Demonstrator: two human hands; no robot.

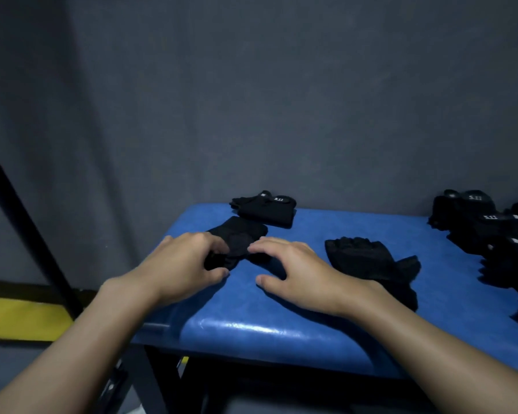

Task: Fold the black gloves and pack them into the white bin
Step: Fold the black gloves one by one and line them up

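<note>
A black glove (240, 239) lies on the blue padded table (311, 300), near its left end. My left hand (181, 264) pinches the near edge of this glove with curled fingers. My right hand (293, 273) rests just to its right, fingers spread, with the fingertips touching the glove's right edge. A second loose black glove (368, 261) lies flat to the right of my right hand, partly under my wrist. A folded pair (266, 209) with a white label sits at the table's far edge. No white bin is in view.
A pile of several black gloves (491, 231) covers the right end of the table. A grey wall stands close behind. A black slanted bar (24, 222) and a yellow strip (21, 318) are at the left, below table height.
</note>
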